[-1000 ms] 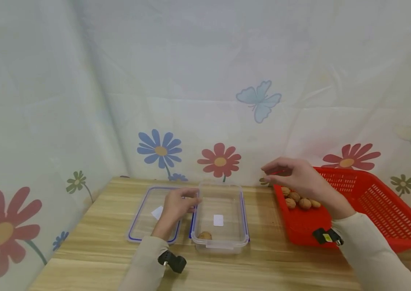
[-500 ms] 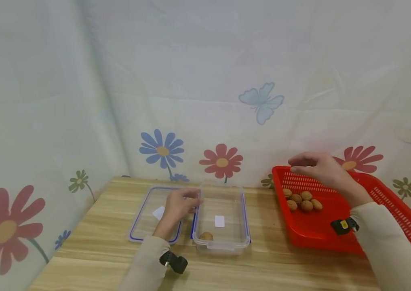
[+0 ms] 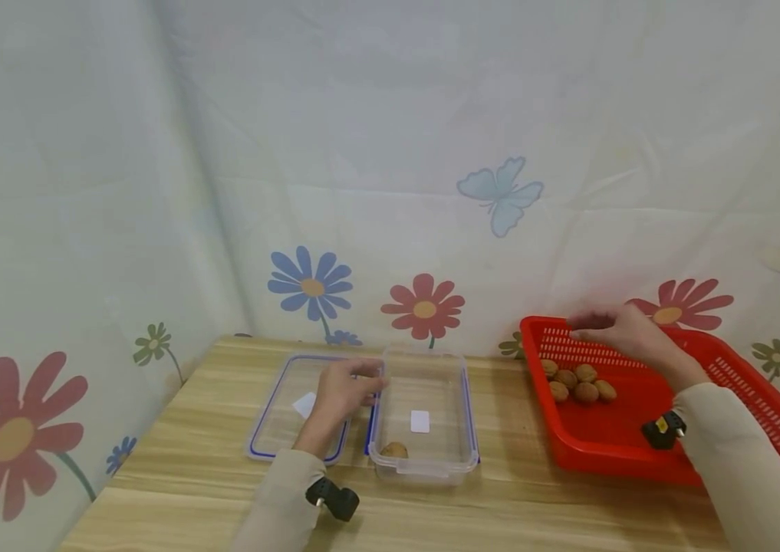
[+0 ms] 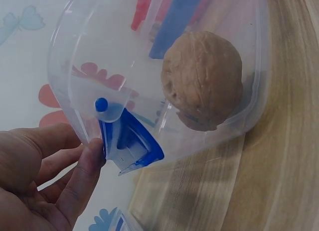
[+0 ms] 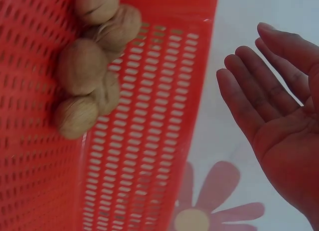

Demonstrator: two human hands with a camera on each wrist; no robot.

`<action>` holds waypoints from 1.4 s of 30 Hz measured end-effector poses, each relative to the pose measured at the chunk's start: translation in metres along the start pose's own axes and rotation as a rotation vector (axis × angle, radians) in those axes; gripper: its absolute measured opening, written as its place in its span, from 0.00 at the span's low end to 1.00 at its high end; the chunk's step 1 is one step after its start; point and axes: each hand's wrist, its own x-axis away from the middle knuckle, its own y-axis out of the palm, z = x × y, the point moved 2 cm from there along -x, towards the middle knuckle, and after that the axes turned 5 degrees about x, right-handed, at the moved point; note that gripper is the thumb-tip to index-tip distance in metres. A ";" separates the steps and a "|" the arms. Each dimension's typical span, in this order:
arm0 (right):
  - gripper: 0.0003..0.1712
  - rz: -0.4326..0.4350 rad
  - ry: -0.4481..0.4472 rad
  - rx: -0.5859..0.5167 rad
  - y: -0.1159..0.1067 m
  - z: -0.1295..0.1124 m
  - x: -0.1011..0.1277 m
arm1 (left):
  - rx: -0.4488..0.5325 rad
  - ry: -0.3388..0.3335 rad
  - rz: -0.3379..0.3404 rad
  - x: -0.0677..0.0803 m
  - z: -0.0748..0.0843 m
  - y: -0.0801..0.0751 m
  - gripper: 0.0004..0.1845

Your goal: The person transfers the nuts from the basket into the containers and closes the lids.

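A clear food container (image 3: 436, 448) with blue side clips stands on the table, one walnut (image 3: 394, 450) in its near left corner. My left hand (image 3: 344, 391) is at its left wall, pinching the edge by a blue clip (image 4: 134, 146) between thumb and fingers. In the left wrist view, the walnut shows large through the clear plastic. Over the far part of a red plastic basket (image 3: 555, 429) hovers my right hand (image 3: 627, 337), fingers extended and palm bare. Several walnuts (image 5: 82, 66) lie clustered in the basket, below and left of that hand.
A clear lid (image 3: 265, 429) with a blue seal lies left of the container, a white label on it. Another white label (image 3: 420, 422) shows on the container. Behind the table (image 3: 176, 475) hangs a flower-printed curtain (image 3: 362, 215).
My right hand has moved right, from near the basket's left edge to above its inside, uncovering more walnuts. My left hand has stayed at the container.
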 end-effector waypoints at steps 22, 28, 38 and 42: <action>0.23 -0.120 0.062 0.060 0.012 0.050 -0.007 | 0.016 0.005 -0.001 -0.001 -0.001 -0.001 0.19; 0.23 -0.159 0.074 0.077 0.017 0.060 -0.010 | 0.017 0.000 -0.004 0.000 -0.001 -0.001 0.19; 0.23 -0.224 0.042 0.081 0.021 0.063 -0.010 | 0.015 -0.005 -0.006 -0.001 0.000 -0.001 0.19; 0.21 -0.236 0.042 0.092 0.022 0.063 -0.010 | 0.010 -0.011 -0.002 -0.001 -0.001 -0.001 0.19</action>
